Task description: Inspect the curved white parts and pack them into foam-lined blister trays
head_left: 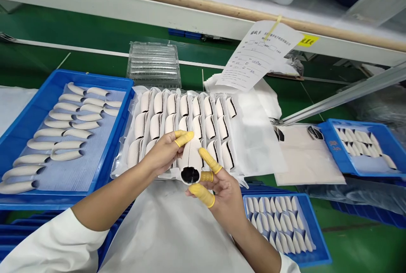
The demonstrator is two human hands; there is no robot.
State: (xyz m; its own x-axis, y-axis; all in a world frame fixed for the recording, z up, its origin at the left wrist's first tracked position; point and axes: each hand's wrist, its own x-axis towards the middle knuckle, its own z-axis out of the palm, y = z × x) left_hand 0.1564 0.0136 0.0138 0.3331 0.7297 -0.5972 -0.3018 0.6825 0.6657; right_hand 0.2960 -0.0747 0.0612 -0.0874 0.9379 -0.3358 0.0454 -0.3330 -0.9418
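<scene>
Between my hands is a white ribbed curved shell piece (190,158), its near end dark and black. My left hand (161,152) grips its upper left side, with yellow finger cots on the fingertips. My right hand (222,188) pinches the lower right side near the black end, and yellow cots cover its fingers too. Just behind my hands, rows of matching white pieces stand in a film-lined pack (256,137). My hands hide its front rows.
A blue tray (95,76) of white pieces lies left, and blue trays (314,230) (336,163) lie lower right and right. A white sheet (165,230) lies under my hands. Behind are a clear ribbed blister tray (154,65), a taped paper form (256,57) and a metal rail (342,95).
</scene>
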